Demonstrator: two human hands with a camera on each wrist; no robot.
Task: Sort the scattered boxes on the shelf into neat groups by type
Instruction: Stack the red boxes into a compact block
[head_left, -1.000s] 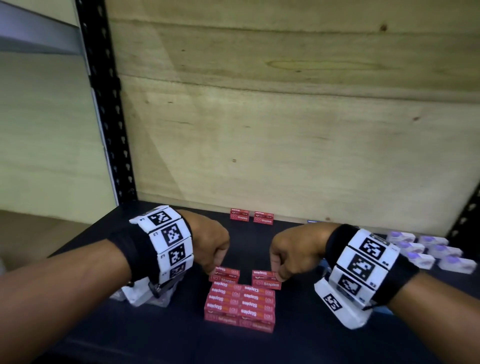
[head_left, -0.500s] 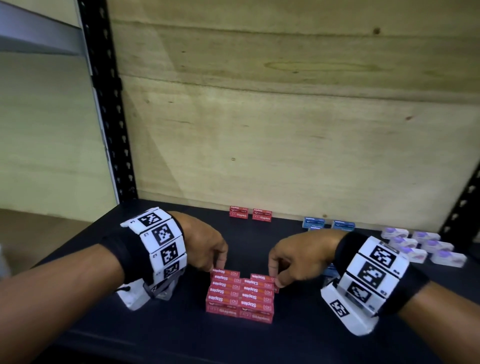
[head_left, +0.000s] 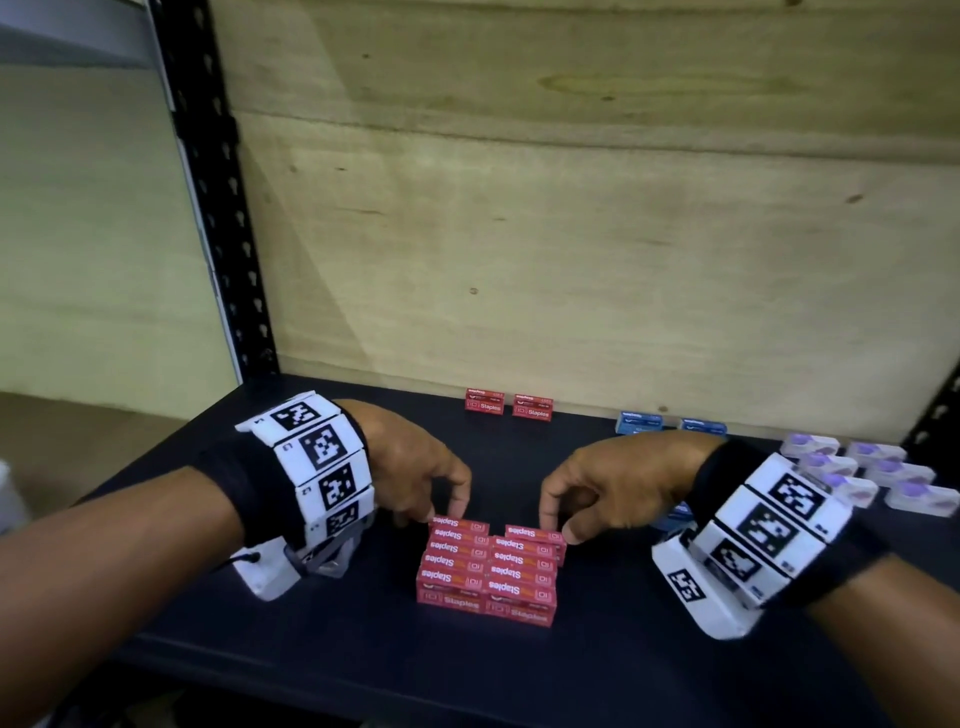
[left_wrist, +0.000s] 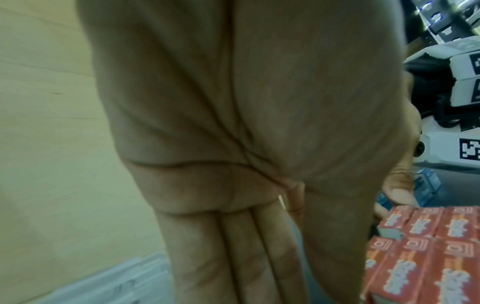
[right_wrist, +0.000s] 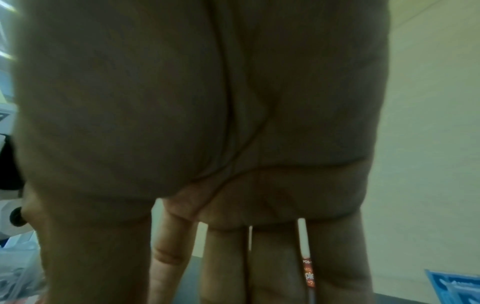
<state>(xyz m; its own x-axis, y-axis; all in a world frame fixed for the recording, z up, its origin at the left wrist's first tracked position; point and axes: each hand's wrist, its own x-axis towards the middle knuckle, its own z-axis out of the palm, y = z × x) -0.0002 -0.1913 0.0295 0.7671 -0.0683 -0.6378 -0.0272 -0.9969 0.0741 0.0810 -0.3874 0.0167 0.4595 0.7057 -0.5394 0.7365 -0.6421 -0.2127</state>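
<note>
A block of red staple boxes (head_left: 488, 577) lies in two columns near the front of the dark shelf (head_left: 363, 649). My left hand (head_left: 447, 512) pinches the rear left box (head_left: 460, 524) of the block. My right hand (head_left: 558, 525) pinches the rear right box (head_left: 535, 533) between thumb and index finger. In the left wrist view my thumb (left_wrist: 397, 189) sits by the red boxes (left_wrist: 428, 257). Between my fingers, the right wrist view shows a sliver of red box (right_wrist: 309, 275).
Two more red boxes (head_left: 509, 405) stand at the plywood back wall (head_left: 571, 260), with blue boxes (head_left: 670, 423) to their right. Several white-and-purple boxes (head_left: 872, 467) sit far right. More blue boxes (head_left: 675, 517) lie behind my right wrist. A black upright (head_left: 218, 208) bounds the left.
The two rear red boxes, a little apart from the block a second ago, now lie against its back row. Both hands stayed on them and moved slightly toward me.
</note>
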